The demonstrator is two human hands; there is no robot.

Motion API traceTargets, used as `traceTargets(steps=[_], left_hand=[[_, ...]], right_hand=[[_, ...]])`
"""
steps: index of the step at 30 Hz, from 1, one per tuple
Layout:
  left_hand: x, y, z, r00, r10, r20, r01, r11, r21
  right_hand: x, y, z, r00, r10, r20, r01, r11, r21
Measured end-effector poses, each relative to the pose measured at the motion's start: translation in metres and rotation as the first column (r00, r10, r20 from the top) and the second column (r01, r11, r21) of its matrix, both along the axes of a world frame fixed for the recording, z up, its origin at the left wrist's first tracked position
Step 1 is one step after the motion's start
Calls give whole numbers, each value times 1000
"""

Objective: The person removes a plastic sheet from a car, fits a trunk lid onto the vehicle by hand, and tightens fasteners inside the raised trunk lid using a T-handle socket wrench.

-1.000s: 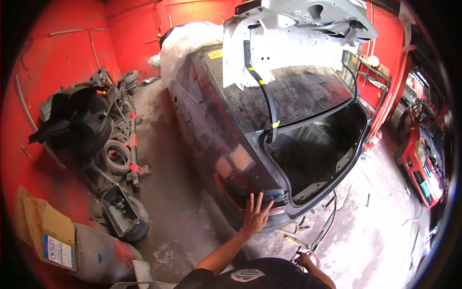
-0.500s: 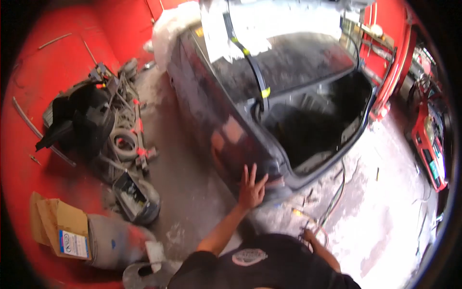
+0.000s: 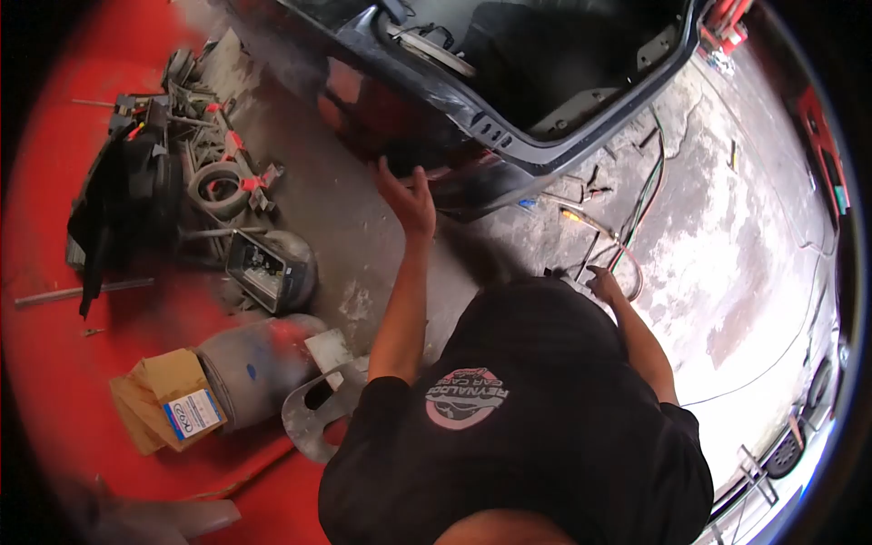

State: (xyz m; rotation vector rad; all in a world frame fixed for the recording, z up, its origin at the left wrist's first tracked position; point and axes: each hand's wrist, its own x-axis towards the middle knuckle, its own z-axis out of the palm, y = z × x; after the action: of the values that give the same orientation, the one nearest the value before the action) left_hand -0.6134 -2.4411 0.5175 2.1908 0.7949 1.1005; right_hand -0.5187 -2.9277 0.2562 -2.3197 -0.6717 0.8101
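My left hand [image 3: 409,202] is open with fingers apart, at the lower edge of the dark car body's rear corner [image 3: 436,136]; whether the fingertips touch it I cannot tell. The panel is dark with reddish and dull sanded-looking patches. To its right is the open rear compartment [image 3: 563,64], dark inside. My right hand [image 3: 603,283] is low, in front of my body, with its fingers curled. A thin dark rod [image 3: 587,256] shows just beside it. What those fingers hold is too small to make out.
A hose [image 3: 649,204] curves over the floor by my right hand. Loose parts and a ring-shaped piece [image 3: 218,189] lie on the left, with a lamp-like housing [image 3: 269,271]. Nearer are a grey drum [image 3: 250,363] and a cardboard box [image 3: 173,395].
My view has tilted down, so the car stands higher in the picture. My left hand has gone from lying spread on the panel to its lower edge. My right hand remains low.
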Motion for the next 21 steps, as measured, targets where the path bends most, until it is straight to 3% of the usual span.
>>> traceTargets(steps=[3, 7, 11, 13, 19, 21], left_hand=[[8, 3, -10, 999, 43, -15, -43, 999, -5], [18, 13, -20, 998, 64, -26, -64, 998, 23], [18, 16, -24, 992, 111, -62, -107, 992, 70], [19, 16, -24, 987, 146, -68, -140, 987, 78], [33, 24, -30, 957, 209, 203, -168, 965, -203], [40, 24, -37, 928, 327, 178, -287, 933, -215]], right_hand=[[-5, -1, 42, 934, -167, -317, 111, 976, -190], [-15, -30, 18, 959, -126, -252, 88, 983, -160], [-21, -60, -22, 998, -48, -41, 47, 998, -40], [-19, -65, -22, 996, -59, -63, 56, 997, -44], [-8, -70, -24, 994, -88, -61, 85, 996, -39], [-6, -70, -24, 994, -92, -50, 89, 994, -58]])
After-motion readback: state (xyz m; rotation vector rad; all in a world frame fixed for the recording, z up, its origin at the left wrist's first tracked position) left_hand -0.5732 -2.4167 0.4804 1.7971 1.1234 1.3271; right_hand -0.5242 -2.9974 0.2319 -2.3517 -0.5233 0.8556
